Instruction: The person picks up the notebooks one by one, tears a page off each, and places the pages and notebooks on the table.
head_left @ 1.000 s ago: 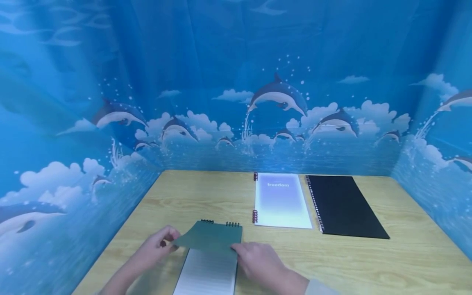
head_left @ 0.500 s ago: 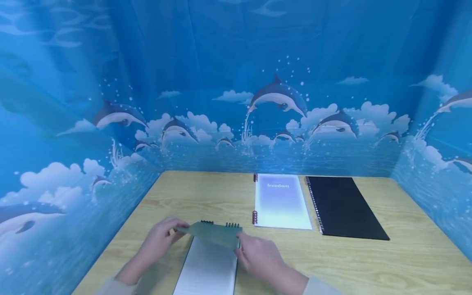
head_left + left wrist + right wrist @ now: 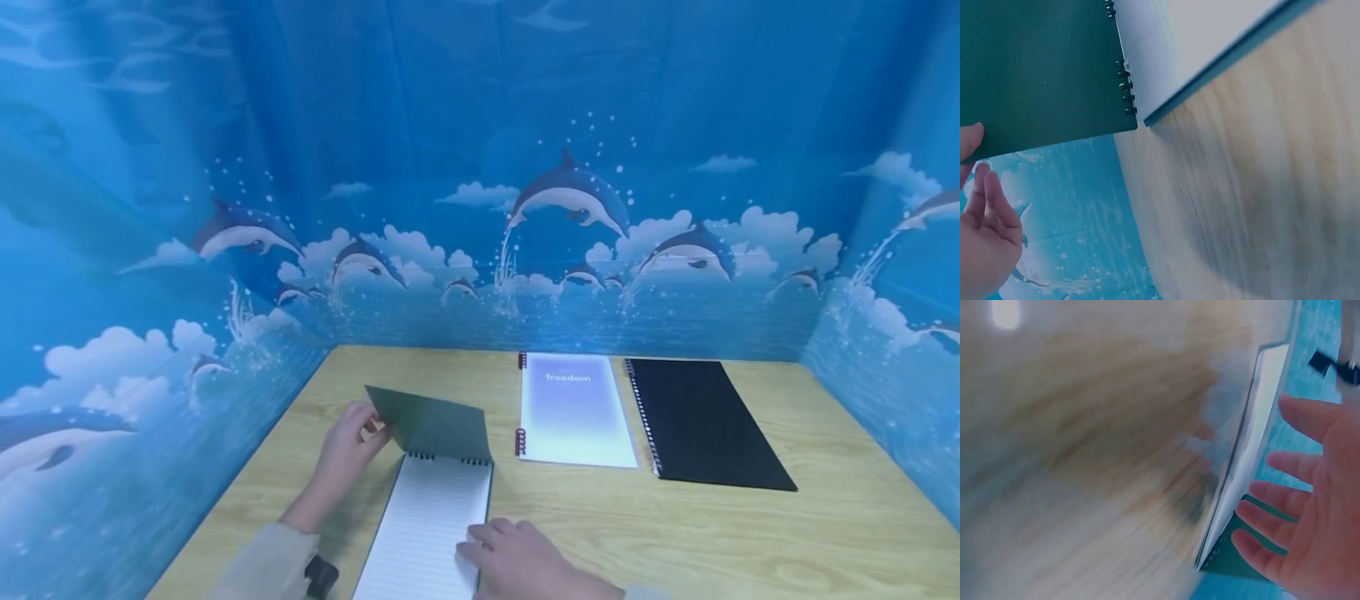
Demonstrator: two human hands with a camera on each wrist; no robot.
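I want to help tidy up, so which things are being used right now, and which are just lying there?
Being used:
green notebook, its raised cover held by the left hand
right hand, at the notebook's right edge

Apparently just lying there:
pale purple "freedom" notebook
black notebook

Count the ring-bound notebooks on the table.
3: the open green notebook, nearest, its cover in the left hand; the pale "freedom" notebook, farther back to its right; and the black notebook, right of that. Any lying underneath would not show.
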